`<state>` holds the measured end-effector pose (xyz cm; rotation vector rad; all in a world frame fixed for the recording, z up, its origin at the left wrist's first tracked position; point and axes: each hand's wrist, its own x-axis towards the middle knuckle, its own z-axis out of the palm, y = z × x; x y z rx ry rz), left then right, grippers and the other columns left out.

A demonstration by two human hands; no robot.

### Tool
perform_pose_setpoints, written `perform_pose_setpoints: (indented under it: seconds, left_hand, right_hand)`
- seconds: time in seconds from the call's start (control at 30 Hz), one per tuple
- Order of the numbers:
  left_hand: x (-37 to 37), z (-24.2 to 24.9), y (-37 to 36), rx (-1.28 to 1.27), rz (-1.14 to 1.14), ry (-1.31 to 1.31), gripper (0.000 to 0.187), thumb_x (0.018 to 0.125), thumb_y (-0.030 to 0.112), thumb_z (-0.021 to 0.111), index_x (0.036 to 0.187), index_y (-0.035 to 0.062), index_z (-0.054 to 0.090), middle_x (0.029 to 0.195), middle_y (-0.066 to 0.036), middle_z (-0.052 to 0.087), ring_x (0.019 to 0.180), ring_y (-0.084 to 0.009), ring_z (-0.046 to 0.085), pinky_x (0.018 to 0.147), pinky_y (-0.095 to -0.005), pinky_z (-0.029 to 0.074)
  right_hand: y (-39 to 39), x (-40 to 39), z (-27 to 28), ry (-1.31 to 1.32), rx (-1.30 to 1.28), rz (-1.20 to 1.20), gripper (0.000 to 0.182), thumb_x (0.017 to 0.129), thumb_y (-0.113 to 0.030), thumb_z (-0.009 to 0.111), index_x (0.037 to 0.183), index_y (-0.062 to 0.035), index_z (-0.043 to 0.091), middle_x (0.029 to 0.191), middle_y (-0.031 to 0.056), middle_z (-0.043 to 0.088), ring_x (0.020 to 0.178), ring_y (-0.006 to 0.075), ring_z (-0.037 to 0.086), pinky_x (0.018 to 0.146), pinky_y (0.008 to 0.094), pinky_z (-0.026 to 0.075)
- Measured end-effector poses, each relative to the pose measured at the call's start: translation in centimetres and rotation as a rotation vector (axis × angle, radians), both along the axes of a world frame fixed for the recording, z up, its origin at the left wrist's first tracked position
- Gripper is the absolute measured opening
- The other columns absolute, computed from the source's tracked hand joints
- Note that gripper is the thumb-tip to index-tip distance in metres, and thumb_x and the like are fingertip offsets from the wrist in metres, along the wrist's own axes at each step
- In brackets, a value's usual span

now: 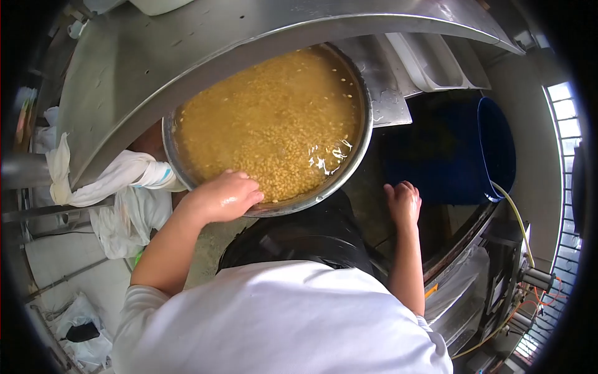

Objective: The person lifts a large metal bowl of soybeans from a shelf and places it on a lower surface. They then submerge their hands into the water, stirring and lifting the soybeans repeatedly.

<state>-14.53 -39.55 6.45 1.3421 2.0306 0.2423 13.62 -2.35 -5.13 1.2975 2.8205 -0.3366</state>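
A large round metal basin (369, 118) holds cloudy yellowish water and many pale soaked beans (280, 140), which look like soybeans. My left hand (227, 196) is closed at the basin's near left rim, with its fingers bent over the inner side beside the beans. The fingertips are partly hidden, and wet spots shine on the back of the hand. Away from the basin, my right hand (405, 201) hangs in the air on the right. Its fingers are loosely bent with the thumb apart, and nothing shows in it. The blue barrel is nearest to it.
A curved steel ledge (124, 81) overhangs the basin's far side. To the right lies a blue barrel (436, 146) with a yellowish hose (514, 212). White trays (423, 62) sit at the back right. A white cloth (118, 177) and plastic bags (134, 215) hang at left.
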Motion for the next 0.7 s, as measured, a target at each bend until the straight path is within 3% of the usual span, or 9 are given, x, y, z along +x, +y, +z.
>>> perform_pose_setpoints:
  seconds: [0.07,0.2,0.3,0.4,0.43,0.53,0.57,0.63,0.7]
  left_hand:
    - [0.0,0.3,0.1,-0.107,0.097,-0.084,0.042,0.107,0.038,0.055,0.099,0.0008,0.073,0.107,-0.025,0.071,0.103,-0.0444,0.068,0.095,-0.0545,0.053]
    - [0.1,-1.1,1.1,-0.245,0.136,-0.108,0.042,0.106,0.037,0.054,0.104,-0.0005,0.074,0.111,-0.027,0.072,0.109,-0.0466,0.067,0.098,-0.0533,0.052]
    - [-0.7,-4.1,1.6,-0.282,0.049,-0.145,0.047,0.106,0.042,0.052,0.111,0.0020,0.076,0.119,-0.028,0.070,0.112,-0.0448,0.066,0.097,-0.0524,0.051]
    - [-0.9,-3.6,3.9,-0.521,0.008,-0.122,0.048,0.102,0.044,0.056,0.110,0.0023,0.080,0.119,-0.027,0.073,0.111,-0.0401,0.070,0.095,-0.0507,0.053]
    - [-0.7,-3.0,4.6,-0.552,0.037,-0.087,0.047,0.100,0.043,0.059,0.107,0.0023,0.081,0.116,-0.026,0.075,0.107,-0.0386,0.072,0.092,-0.0505,0.054]
    - [-2.0,-5.9,5.0,-0.625,0.024,-0.054,0.041,0.097,0.037,0.063,0.110,0.0031,0.081,0.114,-0.021,0.078,0.101,-0.0368,0.073,0.089,-0.0492,0.055]
    - [-2.4,-6.5,5.1,-0.622,-0.051,-0.017,0.040,0.097,0.036,0.063,0.111,0.0035,0.081,0.115,-0.021,0.077,0.102,-0.0368,0.073,0.089,-0.0494,0.055]
    - [-3.0,-8.6,5.3,-0.621,-0.157,0.025,0.036,0.095,0.032,0.065,0.115,0.0067,0.082,0.119,-0.019,0.077,0.104,-0.0356,0.073,0.091,-0.0492,0.056]
    - [-4.2,-12.7,4.5,-0.622,-0.148,0.059,0.035,0.093,0.028,0.067,0.117,0.0084,0.082,0.122,-0.018,0.076,0.107,-0.0338,0.073,0.090,-0.0477,0.057]
  right_hand:
    - [1.1,-1.8,1.2,-0.241,-0.194,-0.038,0.040,0.095,-0.035,0.077,0.120,-0.0043,0.072,0.135,0.0150,0.064,0.125,0.0395,0.062,0.103,0.0536,0.052]
    - [-0.7,-4.4,1.9,0.120,0.043,0.192,0.045,0.094,-0.019,0.076,0.136,-0.0067,0.065,0.138,0.0194,0.064,0.127,0.0417,0.062,0.103,0.0512,0.054]
    - [-3.1,-8.3,5.8,0.421,-0.029,0.297,0.050,0.094,-0.014,0.074,0.142,-0.0071,0.061,0.142,0.0214,0.062,0.128,0.0434,0.061,0.105,0.0496,0.054]
    - [-7.0,-11.9,9.9,0.593,-0.062,0.494,0.049,0.090,-0.016,0.079,0.135,-0.0042,0.065,0.135,0.0223,0.064,0.124,0.0436,0.062,0.105,0.0495,0.054]
    - [-8.1,-12.8,10.4,0.567,-0.076,0.592,0.050,0.087,-0.017,0.081,0.133,-0.0037,0.066,0.135,0.0222,0.064,0.124,0.0427,0.062,0.105,0.0486,0.053]
    - [-10.3,-15.5,10.2,0.139,-0.021,0.845,0.091,0.077,-0.025,0.089,0.157,-0.0110,0.048,0.157,0.0259,0.048,0.130,0.0492,0.059,0.109,0.0514,0.052]
    - [-11.1,-16.4,10.2,0.141,-0.019,0.846,0.091,0.077,-0.025,0.089,0.157,-0.0110,0.048,0.157,0.0259,0.048,0.130,0.0492,0.059,0.109,0.0514,0.052]
    - [-11.9,-18.1,10.2,-0.221,-0.094,0.809,0.119,0.070,-0.029,0.093,0.170,-0.0168,0.028,0.170,0.0294,0.031,0.144,0.0502,0.050,0.114,0.0522,0.051]
    - [-11.7,-19.8,10.7,-0.300,-0.209,0.786,0.119,0.073,-0.029,0.091,0.170,-0.0170,0.024,0.172,0.0305,0.025,0.144,0.0519,0.050,0.115,0.0529,0.049]
